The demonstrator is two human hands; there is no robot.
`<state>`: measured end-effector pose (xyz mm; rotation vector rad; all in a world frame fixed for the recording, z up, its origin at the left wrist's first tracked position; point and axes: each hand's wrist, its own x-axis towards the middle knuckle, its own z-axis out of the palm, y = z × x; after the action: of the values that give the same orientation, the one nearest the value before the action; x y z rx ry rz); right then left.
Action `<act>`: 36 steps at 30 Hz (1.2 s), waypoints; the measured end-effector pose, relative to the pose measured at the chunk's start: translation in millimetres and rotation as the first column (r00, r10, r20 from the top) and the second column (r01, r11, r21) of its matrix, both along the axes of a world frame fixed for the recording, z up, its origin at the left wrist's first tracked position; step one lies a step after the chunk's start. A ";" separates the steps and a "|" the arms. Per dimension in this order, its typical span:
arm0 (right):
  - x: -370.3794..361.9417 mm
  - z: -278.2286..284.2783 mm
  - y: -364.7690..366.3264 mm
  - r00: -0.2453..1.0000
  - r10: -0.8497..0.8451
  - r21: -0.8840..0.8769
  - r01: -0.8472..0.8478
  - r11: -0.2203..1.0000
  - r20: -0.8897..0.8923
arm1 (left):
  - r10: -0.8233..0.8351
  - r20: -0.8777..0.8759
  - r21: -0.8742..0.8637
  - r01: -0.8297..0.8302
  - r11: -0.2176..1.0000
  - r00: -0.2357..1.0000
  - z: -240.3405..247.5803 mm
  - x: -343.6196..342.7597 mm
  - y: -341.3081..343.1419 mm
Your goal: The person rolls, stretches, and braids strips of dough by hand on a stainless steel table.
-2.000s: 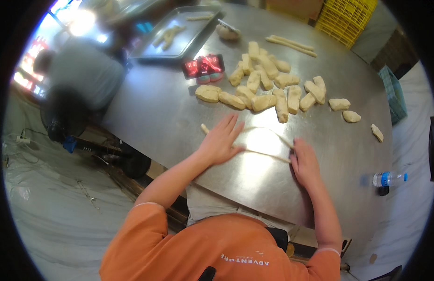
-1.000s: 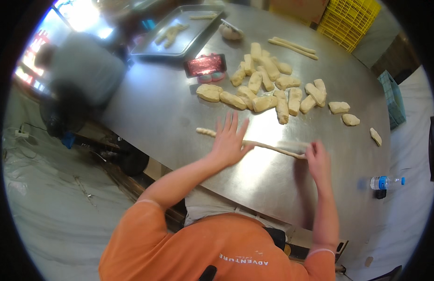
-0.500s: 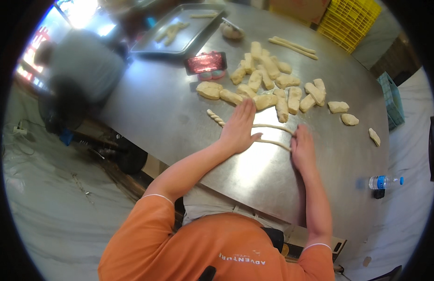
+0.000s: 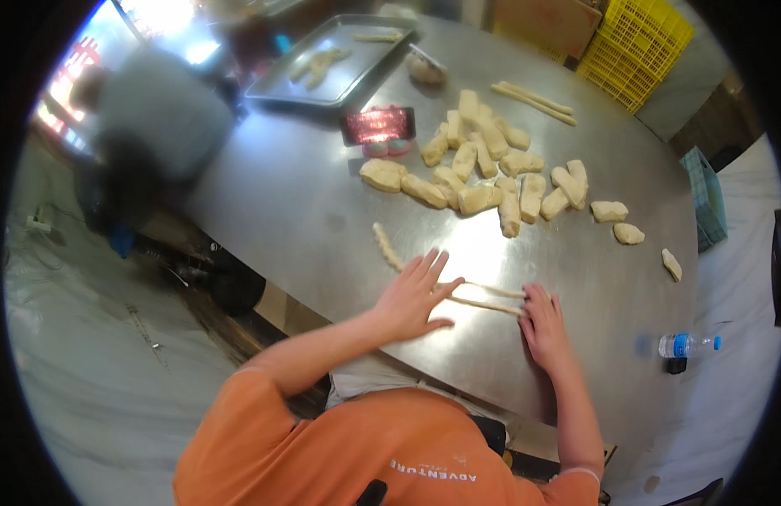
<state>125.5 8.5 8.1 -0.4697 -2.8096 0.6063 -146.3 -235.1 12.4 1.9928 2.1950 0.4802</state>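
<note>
A dough rope [image 4: 387, 246] lies on the steel table, twisted at its far left end. From under my left hand [image 4: 414, 297] it runs right as two thin strands [image 4: 485, 304], side by side with a gap between them. My left hand rests over the middle of the rope, palm down, fingers spread. At the strands' right ends is my right hand [image 4: 544, 327], its fingers stretched out on the dough and holding nothing. Beyond my hands lies a heap of thick pale dough pieces [image 4: 480, 200].
A phone [image 4: 378, 126] stands on the steel table [image 4: 272, 194], near a metal tray [image 4: 340, 72] of shaped dough. Two dough strips [image 4: 535, 103] lie far back. Yellow crates [image 4: 630, 55] stand behind. A water bottle [image 4: 687, 345] is at right. A blurred person [image 4: 163, 118] is at far left.
Both hands have come nearer my body, drawing the two strands with them. My left hand's fingers have spread apart. The view has shifted slightly.
</note>
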 end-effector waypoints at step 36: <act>-14.3 7.7 13.1 0.982 -0.015 0.124 0.039 0.991 -0.186 | -0.055 0.013 -0.034 0.056 0.998 0.998 8.4 19.3 34.9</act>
<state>111.2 21.6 15.9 -0.4040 -2.6408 0.4367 -127.0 -200.2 20.8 2.0218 2.1199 0.4434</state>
